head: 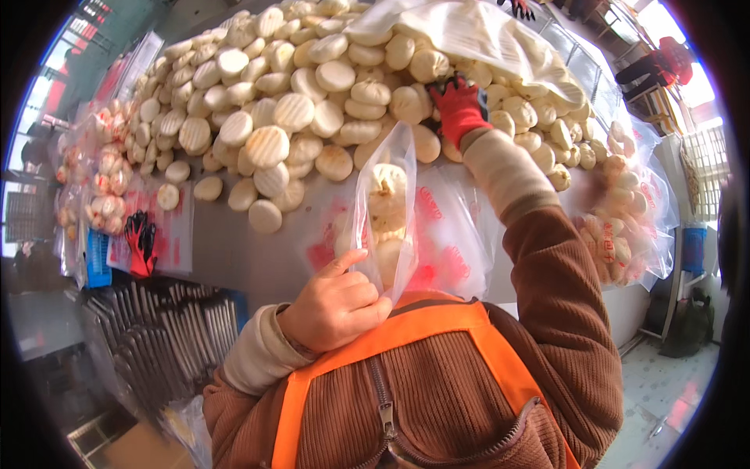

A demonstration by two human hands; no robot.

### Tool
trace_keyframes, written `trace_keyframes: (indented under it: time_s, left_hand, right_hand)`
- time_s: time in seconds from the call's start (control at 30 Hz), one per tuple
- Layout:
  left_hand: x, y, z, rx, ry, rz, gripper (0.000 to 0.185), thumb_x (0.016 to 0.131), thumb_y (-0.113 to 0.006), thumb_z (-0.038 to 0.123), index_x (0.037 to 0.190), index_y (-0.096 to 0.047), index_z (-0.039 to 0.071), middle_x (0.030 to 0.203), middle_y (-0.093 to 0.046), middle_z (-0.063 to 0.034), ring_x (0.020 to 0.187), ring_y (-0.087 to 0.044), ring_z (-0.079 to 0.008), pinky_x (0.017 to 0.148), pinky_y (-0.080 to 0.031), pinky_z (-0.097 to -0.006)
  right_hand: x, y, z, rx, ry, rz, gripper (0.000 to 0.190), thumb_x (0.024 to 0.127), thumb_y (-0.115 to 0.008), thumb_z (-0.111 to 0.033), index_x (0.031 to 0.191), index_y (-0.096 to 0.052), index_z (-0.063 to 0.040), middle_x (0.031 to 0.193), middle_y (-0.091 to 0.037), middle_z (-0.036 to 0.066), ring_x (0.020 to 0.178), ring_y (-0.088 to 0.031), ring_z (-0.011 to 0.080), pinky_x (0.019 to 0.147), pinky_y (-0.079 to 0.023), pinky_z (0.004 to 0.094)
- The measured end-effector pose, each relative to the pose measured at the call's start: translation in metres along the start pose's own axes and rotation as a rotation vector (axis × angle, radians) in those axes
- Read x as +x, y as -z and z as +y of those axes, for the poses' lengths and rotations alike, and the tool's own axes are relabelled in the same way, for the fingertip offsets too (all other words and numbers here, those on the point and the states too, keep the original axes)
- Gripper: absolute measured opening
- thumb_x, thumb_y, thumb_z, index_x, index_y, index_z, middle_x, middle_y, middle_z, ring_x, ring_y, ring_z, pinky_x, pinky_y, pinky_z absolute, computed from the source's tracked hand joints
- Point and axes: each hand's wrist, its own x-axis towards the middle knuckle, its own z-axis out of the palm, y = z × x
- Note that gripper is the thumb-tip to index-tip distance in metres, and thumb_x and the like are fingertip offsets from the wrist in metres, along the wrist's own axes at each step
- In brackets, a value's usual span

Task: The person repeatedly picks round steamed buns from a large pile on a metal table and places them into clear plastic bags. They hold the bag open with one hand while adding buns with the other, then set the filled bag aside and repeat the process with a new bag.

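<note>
My bare left hand (345, 299) grips the edge of a clear plastic bag (410, 205) with several round buns (389, 214) inside; the bag's mouth gapes towards the pile. My right hand (460, 108), in a red and black glove, reaches into a large heap of pale steamed buns (293, 111). Its fingertips are among the buns, so whether they grip one is hidden. Flat printed plastic bags (451, 234) lie under and beside the held bag. A white cloth (469, 35) covers the back right part of the heap.
Filled bags of buns stand at the left (108, 176) and right (615, 228) ends of the metal table (234, 252). A red and black glove (140, 243) lies on printed bags at left. Below are stacked metal trays (170, 334). Another person's gloved hand (518, 9) shows at the top.
</note>
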Motion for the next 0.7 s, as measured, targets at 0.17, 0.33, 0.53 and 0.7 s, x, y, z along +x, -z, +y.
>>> trace_keyframes:
  time_s: [0.17, 0.33, 0.53, 0.7]
  left_hand:
    - [-0.003, 0.004, 0.002, 0.03, -0.014, 0.026, 0.009, 0.075, -0.061, 0.009, 0.083, -0.062, 0.005, 0.066, -0.04, -0.0013, 0.064, -0.048, -0.0177, 0.093, -0.046, -0.0418]
    - [-0.006, -0.006, 0.001, 0.041, -0.05, 0.068, 0.02, 0.073, -0.065, 0.007, 0.092, -0.069, 0.008, 0.068, -0.043, 0.0021, 0.063, -0.048, -0.0157, 0.085, -0.046, -0.0375]
    - [-0.007, -0.016, 0.003, 0.074, -0.125, 0.065, 0.016, 0.074, -0.062, 0.011, 0.087, -0.067, 0.005, 0.076, -0.053, -0.0014, 0.07, -0.053, -0.0179, 0.072, -0.044, -0.0336]
    - [-0.015, -0.015, 0.01, 0.04, -0.127, 0.095, 0.023, 0.07, -0.065, 0.008, 0.092, -0.068, 0.005, 0.066, -0.045, 0.0023, 0.061, -0.048, -0.0172, 0.064, -0.04, -0.0322]
  right_hand:
    - [-0.028, 0.028, 0.013, 0.252, -0.086, 0.082, 0.077, 0.069, -0.08, -0.045, 0.136, -0.051, -0.02, 0.133, -0.054, 0.013, 0.129, -0.045, 0.0275, 0.099, -0.04, 0.0415]
    - [-0.117, 0.099, 0.017, 0.779, 0.295, 0.477, 0.054, 0.081, -0.072, -0.027, 0.125, -0.056, 0.001, 0.116, -0.06, 0.013, 0.107, -0.06, 0.0264, 0.093, -0.047, 0.0397]
    - [-0.157, 0.151, -0.007, 1.39, 0.814, -0.381, 0.059, 0.077, -0.076, -0.043, 0.118, -0.059, -0.004, 0.105, -0.067, 0.015, 0.09, -0.066, 0.031, 0.08, -0.051, 0.038]
    - [-0.165, 0.136, -0.013, 0.833, 0.55, 0.491, 0.053, 0.072, -0.077, -0.047, 0.105, -0.065, -0.007, 0.085, -0.066, 0.012, 0.078, -0.065, 0.0318, 0.07, -0.051, 0.0393]
